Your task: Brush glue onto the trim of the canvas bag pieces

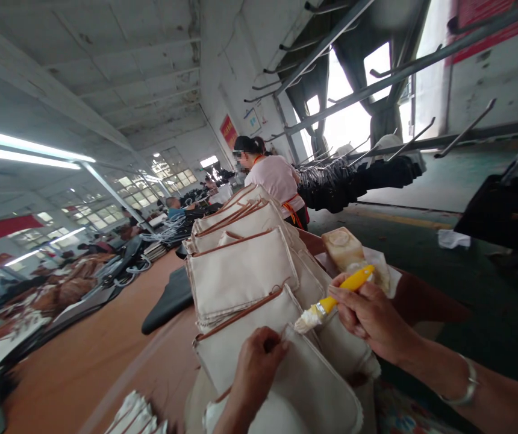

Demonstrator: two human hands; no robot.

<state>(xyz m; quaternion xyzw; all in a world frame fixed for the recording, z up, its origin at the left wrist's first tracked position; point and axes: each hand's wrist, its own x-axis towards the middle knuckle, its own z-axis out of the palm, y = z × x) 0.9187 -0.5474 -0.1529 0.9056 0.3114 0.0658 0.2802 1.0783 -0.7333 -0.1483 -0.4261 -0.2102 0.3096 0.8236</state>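
Yellow brush [329, 303] sits in the closed grip of the right hand [368, 314], its pasty bristles at the edge of the front bag [320, 377]. The left hand [259, 364] pinches that edge; more bags [243, 274] lie behind.

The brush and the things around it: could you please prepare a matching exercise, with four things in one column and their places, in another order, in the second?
Column one
1. Brush
2. Left hand
3. Bracelet
4. Black flat piece

Column two
A. On the brown table, left of the pale stack in the picture
B. Gripped by the right hand
C. At the edge of a pale piece
D. Around the right forearm, near the wrist

Right pairs: 1-B, 2-C, 3-D, 4-A
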